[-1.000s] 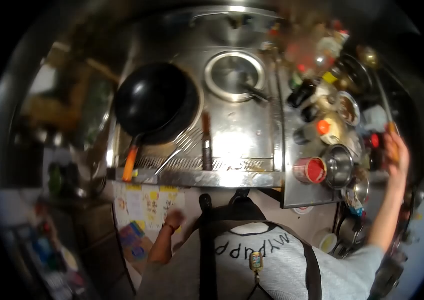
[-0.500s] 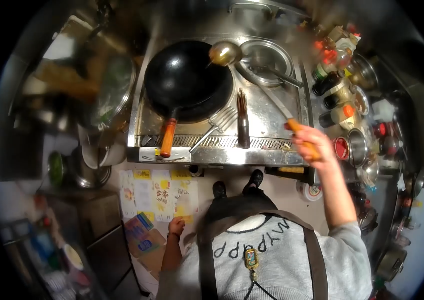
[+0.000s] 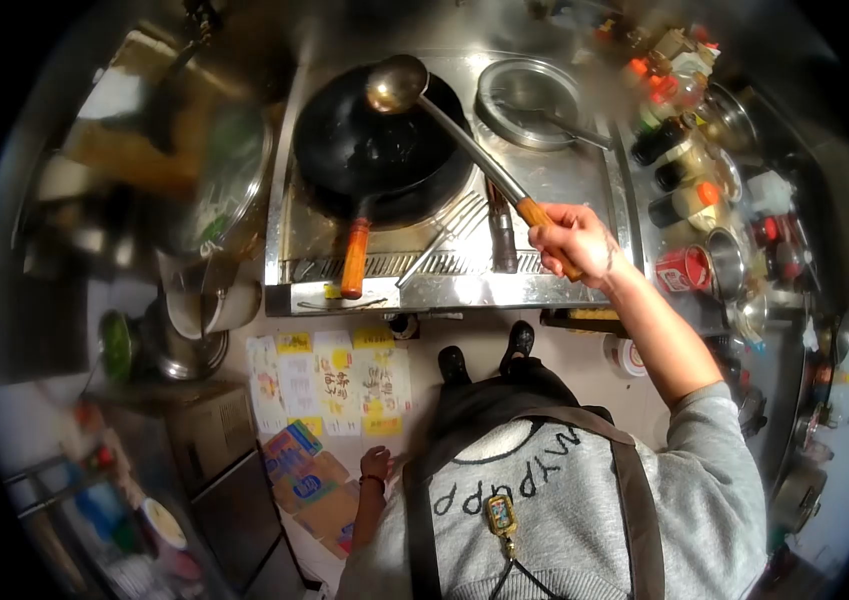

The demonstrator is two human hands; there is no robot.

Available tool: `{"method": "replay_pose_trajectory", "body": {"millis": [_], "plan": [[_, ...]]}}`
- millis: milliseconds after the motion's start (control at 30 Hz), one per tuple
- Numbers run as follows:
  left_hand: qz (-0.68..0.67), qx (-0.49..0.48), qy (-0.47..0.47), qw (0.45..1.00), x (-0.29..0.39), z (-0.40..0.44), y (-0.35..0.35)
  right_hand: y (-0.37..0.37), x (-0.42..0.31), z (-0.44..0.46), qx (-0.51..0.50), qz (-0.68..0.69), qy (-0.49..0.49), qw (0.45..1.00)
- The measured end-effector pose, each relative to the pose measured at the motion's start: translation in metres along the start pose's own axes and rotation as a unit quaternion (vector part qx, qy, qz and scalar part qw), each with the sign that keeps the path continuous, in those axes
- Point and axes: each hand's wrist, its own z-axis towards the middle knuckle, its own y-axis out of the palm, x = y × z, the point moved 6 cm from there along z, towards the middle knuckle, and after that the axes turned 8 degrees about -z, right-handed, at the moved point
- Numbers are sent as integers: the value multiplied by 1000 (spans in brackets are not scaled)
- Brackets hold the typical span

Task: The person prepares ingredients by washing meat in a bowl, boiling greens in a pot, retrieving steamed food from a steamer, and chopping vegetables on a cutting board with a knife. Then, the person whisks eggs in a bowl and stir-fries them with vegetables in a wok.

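Note:
My right hand (image 3: 574,243) is wrapped round the wooden handle of a long metal ladle (image 3: 474,150). The ladle's bowl is over the upper part of a black wok (image 3: 354,150), whose orange-brown wooden handle points toward me. My left hand (image 3: 376,463) hangs low beside my body, away from the stove (image 3: 554,205); its fingers are small and partly curled, and nothing can be made out in them. A slotted metal utensil (image 3: 454,230) and a dark brush-like tool (image 3: 501,235) lie on the stove, right of the wok.
A round metal pan (image 3: 527,100) with a dark-handled tool sits at the stove's upper right. Bottles, a red can (image 3: 682,270) and metal bowls (image 3: 722,262) crowd the right counter. Flattened cardboard (image 3: 309,485) and printed sheets (image 3: 329,385) lie below left.
My right hand has brought the ladle leftward from the far right, its bowl now over the wok. The view has shifted relative to the stove. My left hand remains low.

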Motion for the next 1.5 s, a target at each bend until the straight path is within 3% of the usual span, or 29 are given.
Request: {"method": "replay_pose_trajectory", "body": {"millis": [100,200,367,400,433,467,600,667,733,767,867,900,933,1000,1033,1067,1100,1133,1167,1200,1233,1267,1333,1433,1467,1500], "plan": [[3,4,8,1000,18,31,16,-12,-21,-14,-97,140,47,984],[-55,12,11,998,50,46,38,-20,-46,-40,-180,337,73,921],[27,8,42,999,98,51,71,-70,-98,-106,-266,429,-19,863],[55,9,39,998,99,56,79,-85,-109,-124,-274,454,-42,847],[21,-39,73,996,97,62,85,-102,-118,-141,-264,470,-67,839],[-44,-65,40,996,88,71,81,-124,-124,-157,-251,484,-97,833],[96,-14,105,990,101,70,130,-225,-134,-219,-170,443,-219,853],[106,-32,117,987,82,86,149,-278,-129,-238,-20,353,-253,900],[102,-54,120,986,65,100,169,-335,-121,-242,164,124,-231,951],[110,-77,125,983,78,89,185,-360,-116,-235,262,22,-211,942],[125,-139,143,972,144,25,256,-475,-72,-193,449,-198,-150,858],[125,-155,149,968,148,22,266,-517,-59,-183,513,-362,-73,775],[123,-167,156,966,150,21,271,-545,-55,-173,559,-493,-63,664],[170,-120,206,956,157,4,276,-569,-49,-160,601,-530,-54,595],[163,-100,206,960,160,-7,276,-576,-45,-158,607,-524,-66,594],[204,-85,246,944,164,-19,276,-600,-28,-152,600,-555,-151,556],[245,-59,279,927,166,-37,272,-600,-22,-148,584,-334,-157,723],[206,-27,217,954,158,-48,266,-579,-19,-147,513,-93,-123,844],[242,11,209,947,144,-41,251,-556,-23,-153,487,16,-168,857],[212,7,191,958,135,-48,241,-535,-30,-158,418,16,-179,890],[226,20,147,963,128,-54,231,-519,-27,-167,412,21,-171,895],[263,29,111,958,112,-57,215,-490,-28,-168,305,55,-228,923],[343,21,41,938,78,-47,187,-411,-33,-170,269,99,-226,931],[408,-26,54,911,36,-19,146,-295,-31,-150,136,92,-213,963],[403,-21,78,912,37,-16,131,-248,-29,-144,199,87,-187,958],[397,-17,105,912,40,-7,121,-208,-23,-131,165,35,-151,974]]}}
